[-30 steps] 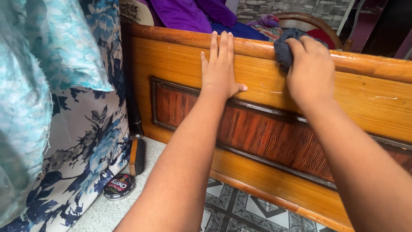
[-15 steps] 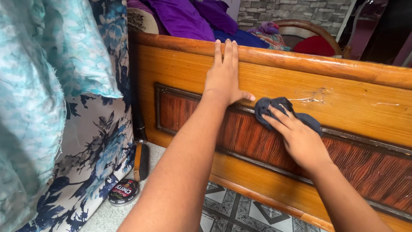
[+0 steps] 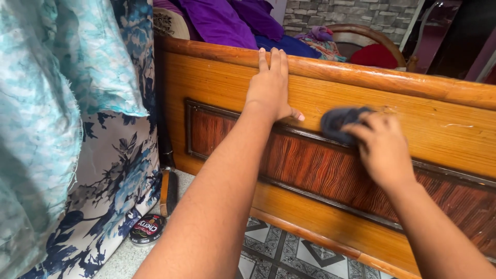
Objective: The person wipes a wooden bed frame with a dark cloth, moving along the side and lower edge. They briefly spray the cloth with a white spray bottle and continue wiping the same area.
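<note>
A varnished wooden bed footboard point(image 3: 361, 93) with a darker grained inset panel point(image 3: 310, 165) fills the middle of the view. My left hand point(image 3: 269, 88) lies flat against its upper part, fingers reaching up to the rounded top rail. My right hand point(image 3: 381, 147) presses a small dark blue-grey cloth point(image 3: 336, 121) against the board just above the inset panel's black border. The cloth sticks out to the left of my fingers.
Blue floral fabric point(image 3: 62, 129) hangs at the left. A small round tin point(image 3: 147, 229) and a brush-like wooden handle point(image 3: 168, 191) lie on the floor below it. Patterned floor tiles point(image 3: 289, 258) run under the board. Purple bedding point(image 3: 222, 20) lies behind the rail.
My right hand carried the cloth down from the top rail to the board's face, then slightly rightward. My left hand stayed flat in the same spot.
</note>
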